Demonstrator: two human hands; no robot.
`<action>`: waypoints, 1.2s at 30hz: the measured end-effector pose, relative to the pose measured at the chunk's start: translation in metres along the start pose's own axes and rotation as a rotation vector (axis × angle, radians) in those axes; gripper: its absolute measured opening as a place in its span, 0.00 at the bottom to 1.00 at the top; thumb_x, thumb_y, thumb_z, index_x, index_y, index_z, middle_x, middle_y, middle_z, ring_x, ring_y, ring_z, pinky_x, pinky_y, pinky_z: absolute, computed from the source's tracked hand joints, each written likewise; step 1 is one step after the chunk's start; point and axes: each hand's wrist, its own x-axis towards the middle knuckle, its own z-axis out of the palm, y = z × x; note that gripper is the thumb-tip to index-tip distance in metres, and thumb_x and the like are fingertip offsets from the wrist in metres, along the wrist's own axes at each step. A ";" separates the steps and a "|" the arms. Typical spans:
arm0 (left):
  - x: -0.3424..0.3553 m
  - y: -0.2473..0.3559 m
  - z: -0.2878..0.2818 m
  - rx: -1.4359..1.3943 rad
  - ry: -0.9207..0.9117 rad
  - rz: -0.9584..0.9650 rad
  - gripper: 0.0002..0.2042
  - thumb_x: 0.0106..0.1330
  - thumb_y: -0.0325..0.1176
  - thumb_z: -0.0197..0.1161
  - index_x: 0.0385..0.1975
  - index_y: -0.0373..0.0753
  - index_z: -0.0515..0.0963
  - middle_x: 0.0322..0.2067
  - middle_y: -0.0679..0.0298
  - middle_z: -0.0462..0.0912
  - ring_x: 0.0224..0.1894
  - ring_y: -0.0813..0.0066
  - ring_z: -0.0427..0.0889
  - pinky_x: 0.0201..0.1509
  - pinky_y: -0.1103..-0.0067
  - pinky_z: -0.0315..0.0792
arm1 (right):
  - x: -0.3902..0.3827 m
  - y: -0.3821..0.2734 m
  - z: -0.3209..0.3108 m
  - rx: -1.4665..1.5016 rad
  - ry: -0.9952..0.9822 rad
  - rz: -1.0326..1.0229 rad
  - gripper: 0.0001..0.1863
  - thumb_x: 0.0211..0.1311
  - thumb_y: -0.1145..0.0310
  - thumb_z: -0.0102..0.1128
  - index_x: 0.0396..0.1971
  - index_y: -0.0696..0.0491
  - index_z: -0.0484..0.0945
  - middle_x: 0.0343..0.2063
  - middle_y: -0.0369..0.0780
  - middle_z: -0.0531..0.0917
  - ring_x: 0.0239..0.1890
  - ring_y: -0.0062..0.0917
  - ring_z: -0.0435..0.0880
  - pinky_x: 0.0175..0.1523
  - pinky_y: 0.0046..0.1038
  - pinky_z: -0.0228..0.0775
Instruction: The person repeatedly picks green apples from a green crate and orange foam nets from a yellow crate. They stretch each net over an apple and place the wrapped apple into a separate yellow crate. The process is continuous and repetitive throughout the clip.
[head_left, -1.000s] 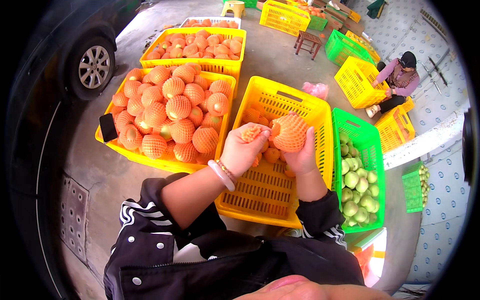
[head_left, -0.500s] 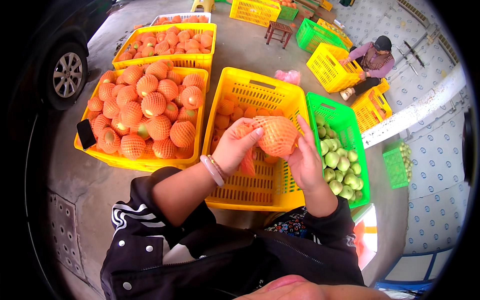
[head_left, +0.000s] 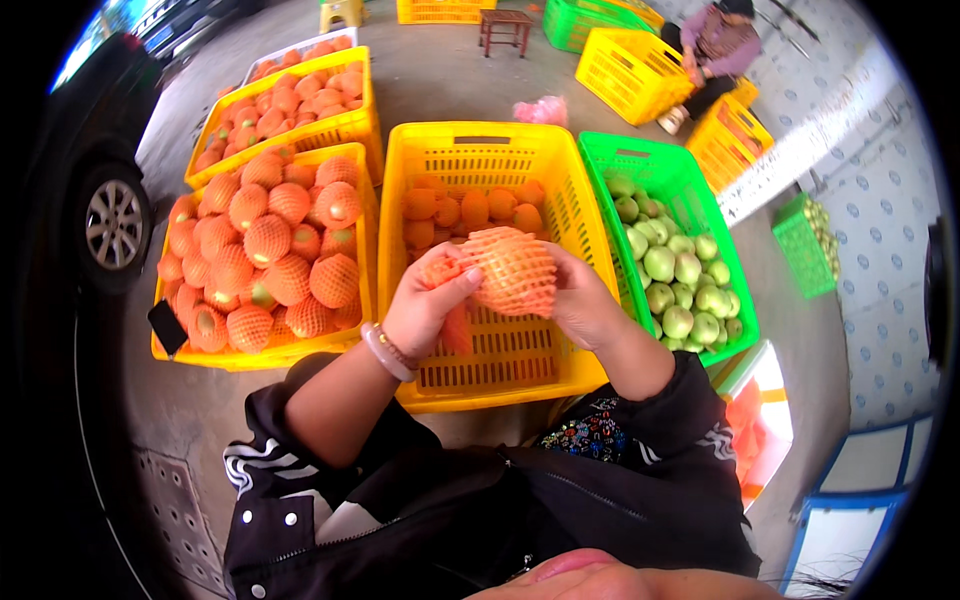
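Where orange mesh netting [head_left: 520, 258] hugs a rounded fruit [head_left: 491, 287], both hands [head_left: 422, 302] [head_left: 582, 300] grip that netting.

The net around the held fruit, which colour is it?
The net is orange, clearest in the head view.

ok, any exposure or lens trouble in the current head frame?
Head view, left: dark car nearly merges with the black fisheye rim, its side line bowed; head view, lower right: white box looks washed out; head view, centre: netted fruit legible, mesh visible.
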 end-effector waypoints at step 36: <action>0.019 -0.019 0.008 0.329 0.298 -0.102 0.06 0.63 0.26 0.64 0.30 0.39 0.72 0.27 0.74 0.75 0.30 0.89 0.70 0.36 0.88 0.66 | 0.097 0.018 -0.338 -1.483 0.882 0.447 0.29 0.58 0.55 0.61 0.61 0.27 0.66 0.55 0.40 0.74 0.58 0.38 0.72 0.59 0.46 0.61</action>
